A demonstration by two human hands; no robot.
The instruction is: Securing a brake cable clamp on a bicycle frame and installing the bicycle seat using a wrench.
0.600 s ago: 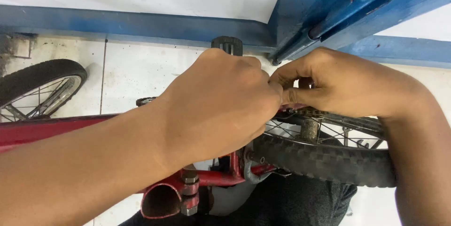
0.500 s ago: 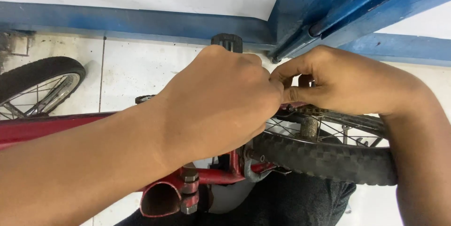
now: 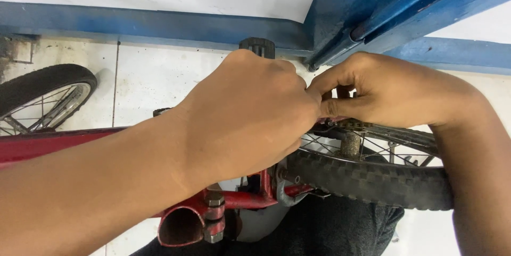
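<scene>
A red bicycle frame (image 3: 242, 200) lies across the view, with its knobbly rear tyre (image 3: 372, 182) at lower right. My left hand (image 3: 250, 117) is curled, knuckles up, over the crank area just below a black pedal (image 3: 257, 47); what its fingers grip is hidden. My right hand (image 3: 394, 93) meets it fingertip to fingertip. Its thumb and forefinger pinch the rusty chain (image 3: 364, 126), which runs off to the right above the spokes.
The front wheel (image 3: 45, 93) stands at far left on a pale tiled floor (image 3: 154, 80). A blue metal frame (image 3: 159, 24) runs along the top, with blue beams at upper right. My dark trousers (image 3: 330, 234) show below the tyre.
</scene>
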